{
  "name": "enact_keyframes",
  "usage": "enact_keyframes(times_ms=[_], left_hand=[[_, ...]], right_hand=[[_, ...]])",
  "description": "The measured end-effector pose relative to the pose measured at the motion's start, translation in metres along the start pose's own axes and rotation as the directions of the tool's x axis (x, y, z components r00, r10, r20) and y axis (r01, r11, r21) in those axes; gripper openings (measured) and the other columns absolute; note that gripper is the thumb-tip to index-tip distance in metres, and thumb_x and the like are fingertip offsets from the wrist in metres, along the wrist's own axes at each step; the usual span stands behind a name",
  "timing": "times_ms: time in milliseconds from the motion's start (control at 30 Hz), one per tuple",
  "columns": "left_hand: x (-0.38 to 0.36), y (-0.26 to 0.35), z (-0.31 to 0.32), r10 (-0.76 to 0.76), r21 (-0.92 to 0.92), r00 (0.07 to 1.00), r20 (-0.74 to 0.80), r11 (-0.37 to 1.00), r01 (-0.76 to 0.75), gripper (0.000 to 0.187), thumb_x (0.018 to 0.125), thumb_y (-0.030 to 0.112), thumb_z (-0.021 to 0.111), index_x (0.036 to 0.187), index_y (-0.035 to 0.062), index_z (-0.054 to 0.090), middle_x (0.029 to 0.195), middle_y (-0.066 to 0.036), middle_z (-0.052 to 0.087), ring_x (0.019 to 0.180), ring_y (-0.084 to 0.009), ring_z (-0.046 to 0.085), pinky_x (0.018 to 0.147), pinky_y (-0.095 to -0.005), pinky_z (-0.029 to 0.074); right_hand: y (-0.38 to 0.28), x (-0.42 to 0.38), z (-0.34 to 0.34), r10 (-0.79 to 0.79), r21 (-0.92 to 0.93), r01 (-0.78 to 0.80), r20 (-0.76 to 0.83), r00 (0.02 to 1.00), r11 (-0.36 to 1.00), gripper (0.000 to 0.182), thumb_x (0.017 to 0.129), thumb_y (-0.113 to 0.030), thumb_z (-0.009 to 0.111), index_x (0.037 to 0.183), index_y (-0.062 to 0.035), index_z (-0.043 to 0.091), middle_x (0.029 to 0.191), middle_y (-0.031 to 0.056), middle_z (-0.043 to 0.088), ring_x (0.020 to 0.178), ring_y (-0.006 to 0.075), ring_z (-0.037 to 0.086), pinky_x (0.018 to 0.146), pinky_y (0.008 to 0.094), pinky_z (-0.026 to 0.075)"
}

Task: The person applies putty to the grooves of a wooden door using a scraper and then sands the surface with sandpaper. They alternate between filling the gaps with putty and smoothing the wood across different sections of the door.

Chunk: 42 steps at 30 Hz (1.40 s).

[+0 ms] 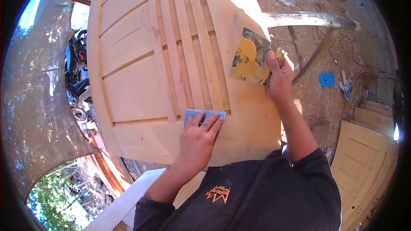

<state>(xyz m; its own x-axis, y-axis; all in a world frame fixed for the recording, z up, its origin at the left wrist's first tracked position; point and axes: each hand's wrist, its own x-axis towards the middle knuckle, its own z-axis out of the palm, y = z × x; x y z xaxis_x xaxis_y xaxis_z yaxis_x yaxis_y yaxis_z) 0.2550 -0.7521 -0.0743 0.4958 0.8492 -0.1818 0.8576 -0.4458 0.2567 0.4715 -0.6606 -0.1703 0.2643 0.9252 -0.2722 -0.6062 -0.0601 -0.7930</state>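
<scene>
A wooden door with raised slats and grooved panels lies flat before me. My left hand holds a flat blue rectangular spreader against the door, at the lower ends of the slats. Its fingers press on top of the spreader; the thumb is hidden. In my right hand is a stained filler board, thumb on its face, over the door's right part. A lump of yellow wood filler and dark smears cover that board.
A wooden beam juts out beyond the door's right edge. More panelled doors lean at the lower right. On the dirt ground are a blue scrap and other litter. Netting hangs at the left, with a white board below.
</scene>
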Motion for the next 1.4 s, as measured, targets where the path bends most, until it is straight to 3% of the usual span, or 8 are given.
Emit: enact_keyframes(times_ms=[100, 600, 700, 933, 1033, 1133, 1233, 1400], left_hand=[[0.006, -0.018, -0.014, -0.014, -0.15, 0.998, 0.062, 0.988, 0.023, 0.039, 0.075, 0.003, 0.054, 0.113, 0.0068, 0.062, 0.116, -0.008, 0.061, 0.107, -0.0308, 0.055, 0.091, -0.0424, 0.043], [0.041, -0.03, -0.036, -0.033, -0.039, 0.999, -0.027, 0.999, 0.032, 0.042, 0.073, -0.005, 0.051, 0.111, 0.0071, 0.062, 0.113, -0.01, 0.062, 0.103, -0.0314, 0.057, 0.09, -0.041, 0.045], [0.065, -0.042, -0.029, 0.009, -0.055, 0.999, -0.035, 0.998, -0.011, 0.042, 0.072, -0.005, 0.052, 0.112, 0.0074, 0.062, 0.11, -0.01, 0.063, 0.1, -0.0309, 0.058, 0.086, -0.0397, 0.047], [-0.001, 0.004, 0.001, 0.077, 0.03, 0.997, 0.004, 0.997, -0.077, 0.046, 0.069, -0.009, 0.052, 0.11, 0.0089, 0.061, 0.112, -0.009, 0.061, 0.101, -0.0305, 0.058, 0.086, -0.0384, 0.047], [-0.002, 0.003, -0.018, -0.062, -0.149, 0.974, 0.216, 0.984, 0.096, 0.048, 0.068, -0.009, 0.053, 0.111, 0.0095, 0.061, 0.114, -0.008, 0.061, 0.105, -0.0308, 0.055, 0.088, -0.0398, 0.046], [0.016, -0.007, -0.025, -0.122, -0.129, 0.988, 0.098, 0.982, 0.134, 0.05, 0.068, -0.008, 0.052, 0.113, 0.0105, 0.06, 0.114, -0.009, 0.061, 0.106, -0.0309, 0.055, 0.089, -0.0395, 0.046], [0.005, -0.015, 0.007, 0.103, 0.082, 0.988, -0.111, 0.992, -0.095, 0.051, 0.069, -0.009, 0.051, 0.115, 0.0089, 0.059, 0.114, -0.011, 0.06, 0.103, -0.0318, 0.058, 0.088, -0.0397, 0.046], [-0.007, -0.018, -0.019, 0.059, -0.118, 0.993, 0.099, 0.992, -0.048, 0.037, 0.077, -0.003, 0.049, 0.111, 0.0066, 0.06, 0.111, -0.013, 0.061, 0.101, -0.0324, 0.058, 0.084, -0.04, 0.048]], right_hand=[[0.001, 0.001, 0.001, 0.008, 0.05, -0.007, -0.026, 1.0, 0.999, 0.021, 0.093, -0.017, 0.055, 0.104, 0.0011, 0.057, 0.096, 0.0065, 0.065, 0.082, 0.011, 0.062, 0.073, 0.0264, 0.052], [-0.001, 0.0, 0.002, 0.029, -0.044, -0.029, 0.008, 1.0, 0.999, 0.033, 0.093, -0.03, 0.057, 0.109, -0.002, 0.058, 0.099, 0.0018, 0.063, 0.085, 0.0055, 0.056, 0.075, 0.022, 0.046], [0.004, 0.003, -0.004, 0.016, -0.24, -0.025, -0.042, 0.999, 0.97, 0.033, 0.093, -0.031, 0.056, 0.11, -0.0025, 0.056, 0.1, 0.0014, 0.063, 0.085, 0.0056, 0.055, 0.076, 0.0222, 0.046], [-0.002, 0.0, 0.006, -0.021, -0.08, 0.021, 0.01, 1.0, 0.997, 0.032, 0.093, -0.031, 0.056, 0.111, -0.0045, 0.053, 0.099, 0.0019, 0.061, 0.085, 0.0073, 0.054, 0.077, 0.0241, 0.045], [0.0, -0.001, 0.002, -0.012, -0.113, 0.01, -0.016, 1.0, 0.994, 0.032, 0.092, -0.03, 0.057, 0.111, -0.0047, 0.052, 0.098, 0.0026, 0.061, 0.088, 0.0083, 0.054, 0.078, 0.0253, 0.045], [0.01, 0.0, -0.014, 0.004, -0.061, -0.008, -0.069, 0.998, 0.998, 0.033, 0.09, -0.026, 0.06, 0.113, -0.0042, 0.051, 0.1, 0.0035, 0.06, 0.091, 0.0102, 0.054, 0.079, 0.0273, 0.045], [-0.009, -0.034, -0.025, 0.067, 0.044, -0.062, -0.139, 0.988, 0.997, 0.033, 0.088, -0.021, 0.062, 0.114, -0.0039, 0.05, 0.104, 0.0038, 0.058, 0.091, 0.0108, 0.054, 0.078, 0.0273, 0.046], [-0.025, -0.089, -0.054, 0.123, 0.051, -0.114, -0.25, 0.96, 0.992, 0.028, 0.091, -0.011, 0.054, 0.117, -0.0114, 0.046, 0.115, 0.0052, 0.055, 0.102, 0.017, 0.057, 0.081, 0.0313, 0.052]])
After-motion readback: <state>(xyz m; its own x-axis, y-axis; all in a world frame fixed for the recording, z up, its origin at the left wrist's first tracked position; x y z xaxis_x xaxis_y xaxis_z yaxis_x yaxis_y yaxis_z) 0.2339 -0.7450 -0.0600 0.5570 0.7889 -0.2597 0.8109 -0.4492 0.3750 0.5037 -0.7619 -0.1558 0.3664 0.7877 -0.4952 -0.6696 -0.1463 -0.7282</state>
